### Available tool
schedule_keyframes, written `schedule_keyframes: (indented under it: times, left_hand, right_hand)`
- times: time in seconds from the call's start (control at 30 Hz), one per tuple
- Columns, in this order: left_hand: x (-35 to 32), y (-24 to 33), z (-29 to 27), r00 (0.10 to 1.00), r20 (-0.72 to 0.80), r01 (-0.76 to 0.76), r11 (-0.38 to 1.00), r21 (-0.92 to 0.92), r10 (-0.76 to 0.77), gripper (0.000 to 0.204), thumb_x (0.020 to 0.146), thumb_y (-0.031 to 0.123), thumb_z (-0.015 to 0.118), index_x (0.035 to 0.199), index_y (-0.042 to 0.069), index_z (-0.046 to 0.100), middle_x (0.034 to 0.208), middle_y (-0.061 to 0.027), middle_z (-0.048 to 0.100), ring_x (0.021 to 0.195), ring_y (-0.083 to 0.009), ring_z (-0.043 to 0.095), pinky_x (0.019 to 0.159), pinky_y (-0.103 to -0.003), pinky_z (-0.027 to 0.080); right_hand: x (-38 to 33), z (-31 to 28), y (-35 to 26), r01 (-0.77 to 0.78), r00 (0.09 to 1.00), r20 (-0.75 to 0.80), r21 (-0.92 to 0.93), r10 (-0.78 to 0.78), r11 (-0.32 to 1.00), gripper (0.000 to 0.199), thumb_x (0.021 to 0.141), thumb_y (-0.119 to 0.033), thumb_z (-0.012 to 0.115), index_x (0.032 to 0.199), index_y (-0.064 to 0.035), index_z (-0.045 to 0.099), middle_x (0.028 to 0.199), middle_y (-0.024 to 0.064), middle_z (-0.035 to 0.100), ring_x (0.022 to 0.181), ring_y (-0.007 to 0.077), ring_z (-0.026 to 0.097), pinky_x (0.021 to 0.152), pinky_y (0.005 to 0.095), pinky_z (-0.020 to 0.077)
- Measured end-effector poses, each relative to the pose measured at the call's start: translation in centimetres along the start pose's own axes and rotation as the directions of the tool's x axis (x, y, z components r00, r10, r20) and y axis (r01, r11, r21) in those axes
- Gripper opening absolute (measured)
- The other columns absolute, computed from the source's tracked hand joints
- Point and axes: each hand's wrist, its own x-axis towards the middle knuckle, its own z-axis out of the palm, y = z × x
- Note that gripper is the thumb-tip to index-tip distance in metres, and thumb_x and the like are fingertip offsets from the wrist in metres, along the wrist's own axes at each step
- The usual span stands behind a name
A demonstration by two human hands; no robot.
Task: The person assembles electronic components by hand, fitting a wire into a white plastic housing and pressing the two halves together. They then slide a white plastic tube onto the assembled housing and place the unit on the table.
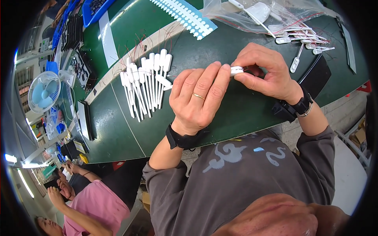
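Note:
Both of my hands meet above the green table (130, 137), closed around a small white plastic part (236, 71). My left hand (202, 94), back facing up and a ring on one finger, grips it from the left and hides most of it. My right hand (265, 70) pinches its right end between thumb and forefinger. A dark slit shows along the part's edge. Left of my left hand lies a fanned row of white paddle-headed sticks (147, 78), thin red wires trailing from their heads.
A blue sheet of white stickers (189, 17) lies at the back. At the back right are a clear plastic bag (303, 13) and a pile of opened white sticks with wires (299, 35). A black flat case (317, 76) sits beyond my right wrist. A person in pink (96, 208) works at left.

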Motion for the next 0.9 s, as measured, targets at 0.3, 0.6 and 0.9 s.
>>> schedule_keyframes:
  times: [0.3, 0.6, 0.9]
  left_hand:
    - [-0.1, 0.1, 0.1, 1.0, -0.008, -0.019, 1.0, -0.014, 0.018, 0.027, 0.077, 0.006, 0.075, 0.104, 0.005, 0.074, 0.1, -0.0065, 0.07, 0.078, -0.017, 0.063, 0.073, -0.032, 0.052]
    - [-0.1, 0.0, 0.3, 0.997, 0.061, -0.035, 0.999, -0.025, 0.037, 0.028, 0.077, 0.008, 0.077, 0.105, 0.005, 0.073, 0.101, -0.0066, 0.071, 0.078, -0.0175, 0.064, 0.07, -0.031, 0.053]
    - [-0.3, -0.2, -0.1, 0.931, 0.181, 0.36, 0.884, -0.298, -0.318, 0.034, 0.074, 0.001, 0.081, 0.107, 0.003, 0.073, 0.097, -0.0096, 0.073, 0.074, -0.0201, 0.068, 0.066, -0.03, 0.055]
  right_hand:
    - [0.1, -0.1, 0.0, 0.074, 0.997, -0.011, -0.026, -0.074, 0.997, 0.017, 0.082, -0.006, 0.074, 0.098, -0.0041, 0.069, 0.088, 0.0048, 0.063, 0.063, 0.009, 0.05, 0.051, 0.0224, 0.0373]
    - [-0.1, 0.5, 0.1, 0.005, 1.0, 0.007, -0.005, -0.005, 1.0, 0.017, 0.08, -0.002, 0.072, 0.097, -0.0032, 0.068, 0.085, 0.003, 0.061, 0.06, 0.0089, 0.048, 0.05, 0.0231, 0.0354]
    - [0.3, 0.5, -1.0, -0.098, 0.994, -0.045, 0.011, 0.099, 0.995, 0.021, 0.085, -0.001, 0.072, 0.106, -0.0038, 0.068, 0.086, 0.0031, 0.062, 0.06, 0.0088, 0.049, 0.051, 0.0221, 0.0356]
